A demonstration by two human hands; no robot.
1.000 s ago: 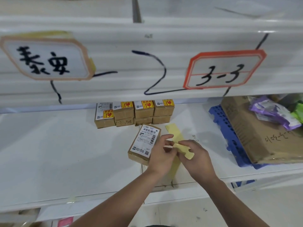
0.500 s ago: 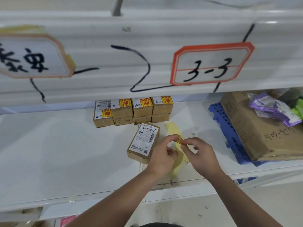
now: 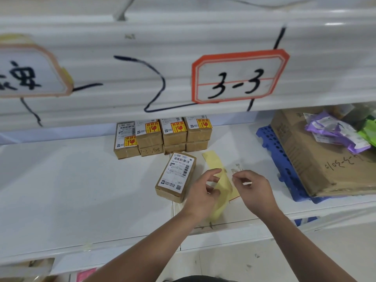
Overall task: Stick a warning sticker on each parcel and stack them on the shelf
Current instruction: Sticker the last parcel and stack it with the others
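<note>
Since half a second ago the two hands have drawn apart over the backing strip, where before their fingertips met on it. We judge the step in hand to be peeling off a warning sticker for the one bare parcel.

The shelf [image 3: 81,190] carries everything noted below. At its right end a large cardboard box [image 3: 317,159] lies tilted on a blue perforated pallet [image 3: 272,151]. Purple packets [image 3: 335,131] and a green packet [image 3: 369,131] rest on the box's upper side. We cannot tell whether they sit inside an open top.

At the back stand the stacked parcels [image 3: 162,137], touching one another in a row. Each parcel whose top shows bears a red-and-yellow warning sticker [image 3: 179,127]. The tops of the lower ones are hidden.

The unlabelled parcel [image 3: 177,176] lies flat in front of that row, just beside the left hand [image 3: 201,196], with only its white shipping label showing. The yellow backing strip [image 3: 213,161] lies to its right and passes beneath the left hand.

The left forefinger and thumb are spread. We cannot tell whether the lower fingers grip the strip. The right hand [image 3: 254,190] has its fingers curled and thumb and forefinger tips together. Whether a sticker lies between them is too small to confirm.

The next move calls for a freed sticker to be carried left and pressed onto the parcel's top, clear of the barcode.
</note>
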